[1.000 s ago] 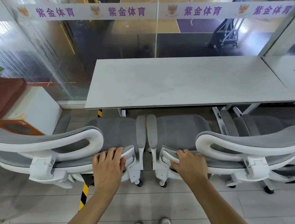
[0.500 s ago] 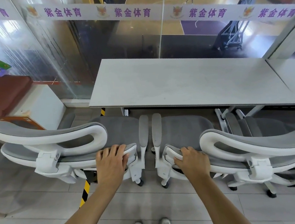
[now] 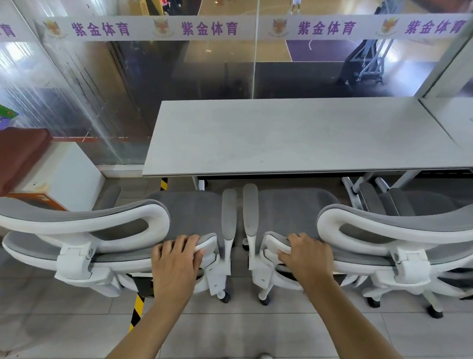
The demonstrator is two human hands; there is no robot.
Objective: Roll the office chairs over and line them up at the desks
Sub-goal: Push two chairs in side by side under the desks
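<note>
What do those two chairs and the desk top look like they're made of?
Left chair and right chair: glossy white frames, probably moulded plastic; grey matte panels look like woven mesh or fabric. Desk: flat, matte pale-grey top, possibly laminate with a stone-like speckle.

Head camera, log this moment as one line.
left hand grips left chair | right hand grips right chair | both facing desk
</note>
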